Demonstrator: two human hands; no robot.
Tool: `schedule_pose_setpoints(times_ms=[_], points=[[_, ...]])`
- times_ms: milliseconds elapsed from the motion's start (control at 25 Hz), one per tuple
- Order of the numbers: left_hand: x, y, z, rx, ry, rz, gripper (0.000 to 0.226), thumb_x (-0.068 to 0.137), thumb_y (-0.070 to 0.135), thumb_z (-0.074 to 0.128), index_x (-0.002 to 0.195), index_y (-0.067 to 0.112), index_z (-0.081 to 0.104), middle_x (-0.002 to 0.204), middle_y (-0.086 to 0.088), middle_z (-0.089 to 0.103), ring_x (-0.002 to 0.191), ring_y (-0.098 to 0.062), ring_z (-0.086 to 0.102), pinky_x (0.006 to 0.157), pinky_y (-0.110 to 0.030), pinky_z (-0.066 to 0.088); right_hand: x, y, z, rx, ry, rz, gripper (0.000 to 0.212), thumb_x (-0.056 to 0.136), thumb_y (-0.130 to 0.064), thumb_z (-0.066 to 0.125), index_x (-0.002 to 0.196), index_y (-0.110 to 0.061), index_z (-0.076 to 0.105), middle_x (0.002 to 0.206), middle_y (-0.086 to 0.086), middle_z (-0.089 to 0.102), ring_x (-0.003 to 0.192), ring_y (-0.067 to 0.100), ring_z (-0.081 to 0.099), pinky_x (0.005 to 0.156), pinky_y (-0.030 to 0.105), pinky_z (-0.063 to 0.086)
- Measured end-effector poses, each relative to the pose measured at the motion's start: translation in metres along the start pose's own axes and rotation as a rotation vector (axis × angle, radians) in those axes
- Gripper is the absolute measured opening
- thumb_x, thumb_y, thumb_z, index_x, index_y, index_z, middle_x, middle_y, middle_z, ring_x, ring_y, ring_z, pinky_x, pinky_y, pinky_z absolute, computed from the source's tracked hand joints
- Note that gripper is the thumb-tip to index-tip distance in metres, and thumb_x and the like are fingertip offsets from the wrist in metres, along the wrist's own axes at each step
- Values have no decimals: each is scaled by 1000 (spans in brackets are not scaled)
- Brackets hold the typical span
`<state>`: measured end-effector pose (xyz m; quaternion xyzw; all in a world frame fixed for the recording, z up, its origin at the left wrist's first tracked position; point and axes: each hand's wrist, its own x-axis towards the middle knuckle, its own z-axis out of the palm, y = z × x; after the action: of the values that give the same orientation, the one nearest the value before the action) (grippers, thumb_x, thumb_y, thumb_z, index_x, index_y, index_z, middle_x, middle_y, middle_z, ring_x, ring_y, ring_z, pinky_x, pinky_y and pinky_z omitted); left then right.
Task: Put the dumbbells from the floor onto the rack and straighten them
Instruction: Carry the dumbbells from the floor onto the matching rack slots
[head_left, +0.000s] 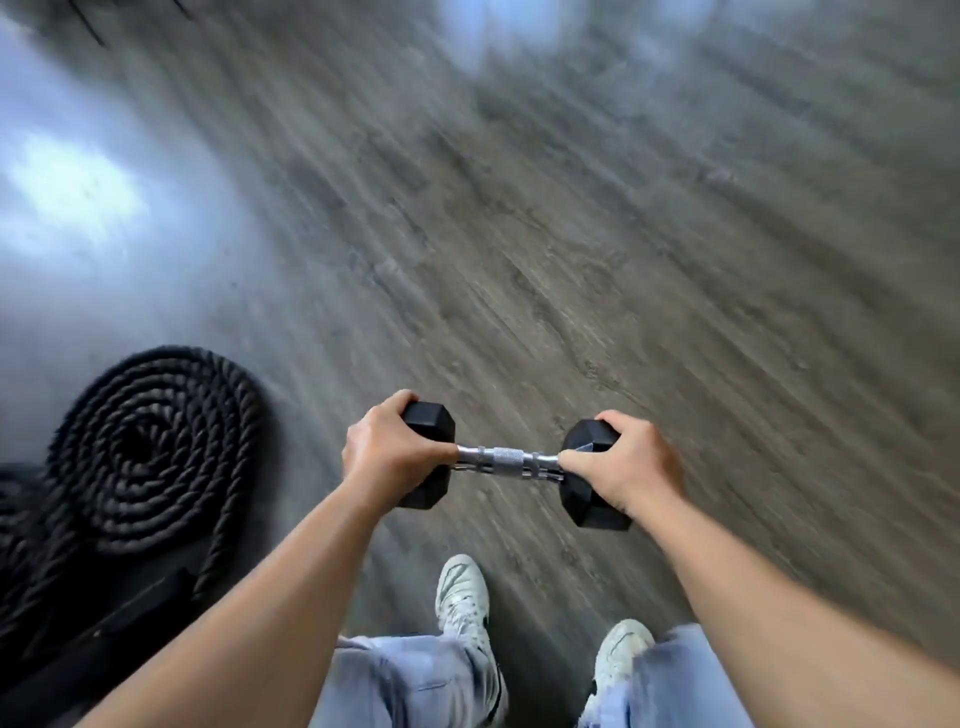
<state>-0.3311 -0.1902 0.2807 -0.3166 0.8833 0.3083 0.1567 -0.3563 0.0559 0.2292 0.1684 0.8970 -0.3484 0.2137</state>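
Left hand (387, 451): fingers wrapped over hex dumbbell (511, 461)'s left head
Right hand (626, 460): fingers grasping its right head

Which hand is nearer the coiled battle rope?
Left. The left hand grips the dumbbell's left head, just right of the coiled rope in view. The right hand grips the other head, a dumbbell's length farther from the rope.

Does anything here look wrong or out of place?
Nothing looks damaged. Both hands, left and right, hold one dumbbell by its heads, not its handle. The rack is not in view.
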Motion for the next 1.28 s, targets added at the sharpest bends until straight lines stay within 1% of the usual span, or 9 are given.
schedule_pose_setpoints(times_ms=[120, 280, 400, 560, 760, 880, 960, 1160, 1280], points=[[-89, -18, -136, -52, 191, -108, 61, 47, 53, 91, 96, 27, 65, 85, 6, 68, 90, -26, 62, 75, -35, 53, -90, -112, -33, -47, -88, -198, 47, 47, -54, 74, 77, -20, 60, 62, -4, 60, 66, 21, 60, 60, 33, 52], [-183, -80, -274, -110, 372, -206, 87, 51, 46, 91, 133, 36, 62, 115, -3, 72, 113, -27, 63, 96, -36, 53, -211, -231, -21, -81, -209, -405, 53, 44, -57, 74, 76, -18, 59, 63, -4, 60, 68, 22, 60, 61, 33, 49], [-239, -164, -361, -120, 473, -286, 91, 51, 48, 88, 136, 35, 60, 123, -2, 71, 117, -26, 62, 97, -34, 52, -304, -302, 33, -97, -292, -544, 66, 33, -69, 66, 76, -19, 62, 65, -6, 63, 72, 23, 62, 65, 35, 52], [-300, -289, -450, -146, 538, -427, 88, 53, 46, 88, 136, 35, 60, 125, -2, 70, 117, -26, 62, 95, -33, 52, -421, -371, 127, -106, -415, -673, 53, 36, -67, 72, 72, -28, 65, 64, -6, 64, 73, 22, 64, 66, 37, 53], [-342, -426, -522, -196, 589, -594, 100, 49, 50, 89, 142, 34, 56, 116, -2, 73, 107, -25, 67, 89, -35, 57, -527, -430, 253, -166, -553, -743, 75, 45, -64, 79, 111, -29, 72, 103, -3, 75, 105, 25, 67, 82, 35, 52], [-343, -489, -553, -177, 593, -648, 96, 52, 49, 91, 140, 32, 57, 112, -1, 73, 104, -24, 66, 84, -33, 57, -562, -457, 312, -254, -614, -726, 53, 52, -57, 82, 95, -28, 71, 91, -8, 72, 96, 24, 66, 75, 33, 48], [-338, -515, -566, -163, 584, -680, 93, 53, 45, 91, 139, 31, 58, 111, 0, 72, 103, -22, 65, 82, -32, 57, -575, -469, 339, -302, -661, -700, 47, 53, -56, 82, 85, -25, 64, 82, -11, 66, 86, 20, 60, 71, 33, 45], [-311, -586, -573, -189, 557, -809, 99, 48, 48, 88, 140, 32, 56, 105, 3, 71, 96, -21, 66, 77, -34, 58, -587, -498, 419, -406, -724, -675, 54, 55, -54, 81, 100, -30, 66, 94, -6, 68, 100, 23, 65, 74, 31, 42], [-302, -616, -562, -140, 514, -858, 98, 55, 49, 87, 144, 30, 53, 117, -3, 70, 109, -26, 65, 82, -35, 57, -590, -496, 451, -513, -746, -668, 53, 53, -56, 80, 97, -33, 63, 90, -9, 64, 92, 20, 63, 73, 30, 43]])
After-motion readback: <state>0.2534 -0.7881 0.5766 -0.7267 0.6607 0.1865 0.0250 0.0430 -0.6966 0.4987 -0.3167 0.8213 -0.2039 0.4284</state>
